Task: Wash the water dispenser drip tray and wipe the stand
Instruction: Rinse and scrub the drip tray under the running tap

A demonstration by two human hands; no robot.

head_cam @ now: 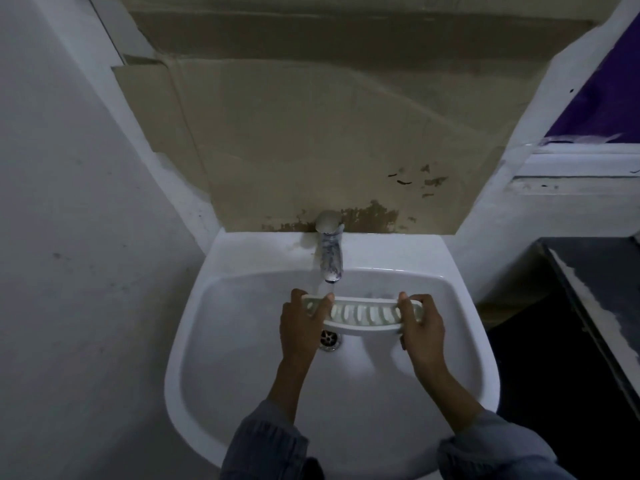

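Observation:
A white slotted drip tray (363, 315) is held level over the basin of a white sink (242, 375), just above the drain (329, 338). My left hand (301, 327) grips the tray's left end, thumb on top. My right hand (420, 325) grips the right end the same way. A chrome tap (329, 252) stands at the back of the sink, and a thin stream of water falls from its spout onto the tray's left part, beside my left thumb.
A white wall closes in on the left. Cardboard sheets (311, 140) cover the wall behind the tap. A dark counter (595, 289) stands at the right, with a window ledge (581, 168) above it.

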